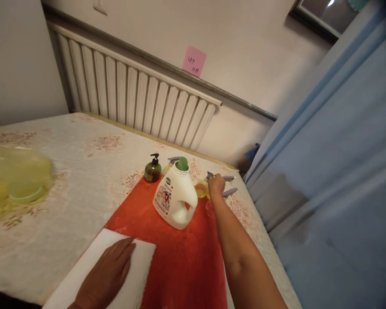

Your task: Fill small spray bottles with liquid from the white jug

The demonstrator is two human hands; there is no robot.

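My left hand (111,266) lies flat, fingers stretched out, on a folded white towel (138,262) at the near left of a red mat (183,266). At the mat's far right, my right hand (216,186) is closed around the neck of a spray bottle with a grey head (209,175). The hand hides much of this bottle. More spray bottles with grey triggers (230,192) crowd around it, one part showing yellow liquid (200,189). Between my hands stands a large white detergent jug (176,199) with a green piece (182,164) in its mouth.
A green pump bottle (152,171) stands at the mat's far left corner, with another grey spray head (174,159) behind the jug. A translucent yellow tub (19,180) sits on the flowered tablecloth (93,184). A radiator (131,86) lines the wall; a blue curtain (334,171) hangs at right.
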